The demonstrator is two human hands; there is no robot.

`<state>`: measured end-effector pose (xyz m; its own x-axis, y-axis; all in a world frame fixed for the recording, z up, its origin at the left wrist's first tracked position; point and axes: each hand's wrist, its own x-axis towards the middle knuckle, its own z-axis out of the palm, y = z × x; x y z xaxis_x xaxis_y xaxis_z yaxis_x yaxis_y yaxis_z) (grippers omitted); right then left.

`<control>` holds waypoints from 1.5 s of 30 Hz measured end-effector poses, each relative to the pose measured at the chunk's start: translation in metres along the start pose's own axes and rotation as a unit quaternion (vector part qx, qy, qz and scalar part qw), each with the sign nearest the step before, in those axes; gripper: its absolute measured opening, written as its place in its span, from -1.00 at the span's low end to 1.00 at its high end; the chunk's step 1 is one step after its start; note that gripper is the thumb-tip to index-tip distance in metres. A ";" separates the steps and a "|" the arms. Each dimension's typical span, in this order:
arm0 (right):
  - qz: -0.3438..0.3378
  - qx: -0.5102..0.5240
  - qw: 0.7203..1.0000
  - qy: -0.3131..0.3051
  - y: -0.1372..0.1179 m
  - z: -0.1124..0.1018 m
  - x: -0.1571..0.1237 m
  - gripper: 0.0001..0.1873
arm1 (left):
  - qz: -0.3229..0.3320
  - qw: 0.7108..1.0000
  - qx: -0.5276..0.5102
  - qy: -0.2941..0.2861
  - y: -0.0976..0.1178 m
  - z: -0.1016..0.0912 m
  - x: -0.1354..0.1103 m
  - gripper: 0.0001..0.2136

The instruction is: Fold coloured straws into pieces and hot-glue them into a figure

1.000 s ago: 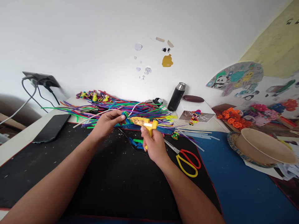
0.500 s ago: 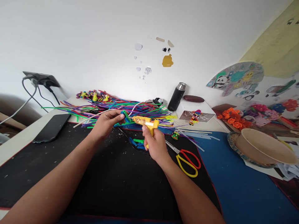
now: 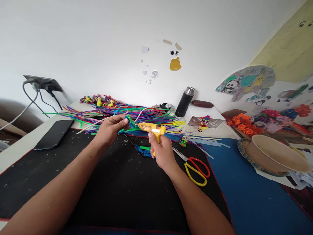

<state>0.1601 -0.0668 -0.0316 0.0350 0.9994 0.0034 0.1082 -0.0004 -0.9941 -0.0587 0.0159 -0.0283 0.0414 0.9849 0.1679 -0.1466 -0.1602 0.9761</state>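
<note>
My left hand (image 3: pixel 113 126) pinches a small green and blue pipe cleaner piece (image 3: pixel 131 121) between thumb and fingers. In my right hand (image 3: pixel 162 148) is a yellow hot glue gun (image 3: pixel 151 128), gripped round its handle. The gun's nozzle points left and is at the lower end of the pipe cleaner piece; whether they touch I cannot tell. Below the gun, several short blue and green pipe cleaner pieces (image 3: pixel 144 149) lie on the black mat (image 3: pixel 117 195). Scissors (image 3: pixel 193 166) with one red and one yellow handle lie right of my right hand.
Behind my hands spreads a pile of coloured pipe cleaners (image 3: pixel 112 112). A phone (image 3: pixel 54 134) lies at left. A black flask (image 3: pixel 185 101) stands by a white box (image 3: pixel 207 114), with small figures nearby. A large bowl (image 3: pixel 278 153) sits at right, below orange flowers (image 3: pixel 244 123).
My left hand and the pipe cleaner piece have shifted very slightly left, and the glue gun with them. Both grips are unchanged.
</note>
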 end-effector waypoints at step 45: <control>-0.018 -0.062 0.998 -0.003 0.007 0.000 0.002 -0.45 | 0.027 0.999 0.002 0.033 0.000 -0.002 0.002 -0.66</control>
<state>0.1607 -0.0647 -0.0386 0.0222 0.9990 0.0385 0.2320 0.0323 -0.9722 -0.0608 0.0184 -0.0278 -0.0322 0.9768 0.2116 -0.1425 -0.2140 0.9664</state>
